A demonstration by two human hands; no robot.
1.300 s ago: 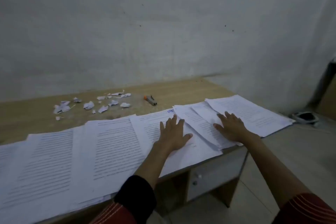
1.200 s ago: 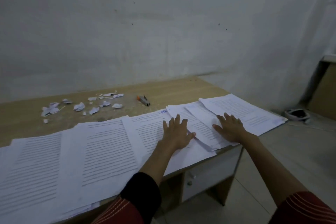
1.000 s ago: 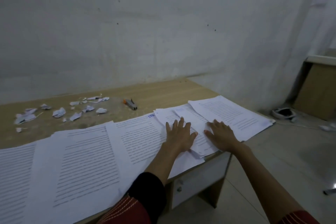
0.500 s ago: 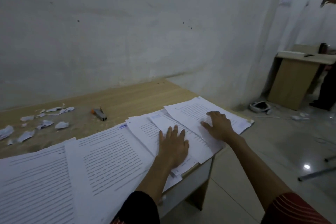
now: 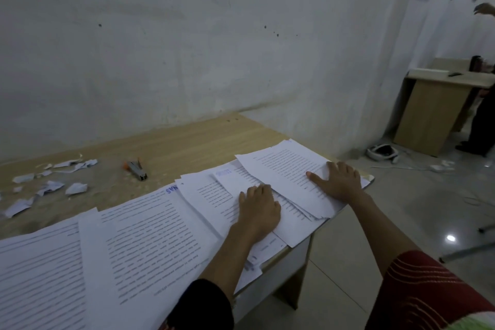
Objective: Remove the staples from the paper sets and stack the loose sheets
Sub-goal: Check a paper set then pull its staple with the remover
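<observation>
White printed sheets lie in an overlapping row along the near edge of a wooden desk [image 5: 192,142]. My left hand [image 5: 258,209] rests flat, fingers together, on the middle sheets [image 5: 211,195]. My right hand [image 5: 338,181] lies flat with fingers spread on the rightmost sheet [image 5: 284,166] near the desk's right corner. Neither hand grips anything. More sheets [image 5: 144,244] spread to the left. A small grey and orange staple remover [image 5: 136,167] sits on the bare wood behind the papers.
Torn paper scraps [image 5: 51,185] litter the desk's left back area. A white wall stands right behind the desk. To the right is tiled floor with a white object [image 5: 381,151], cables, a second wooden desk [image 5: 439,104] and another person [image 5: 484,115].
The view has swung right. My right hand slid right onto the rightmost sheet, and my left hand followed right across the overlapping sheets, which have bunched closer together.
</observation>
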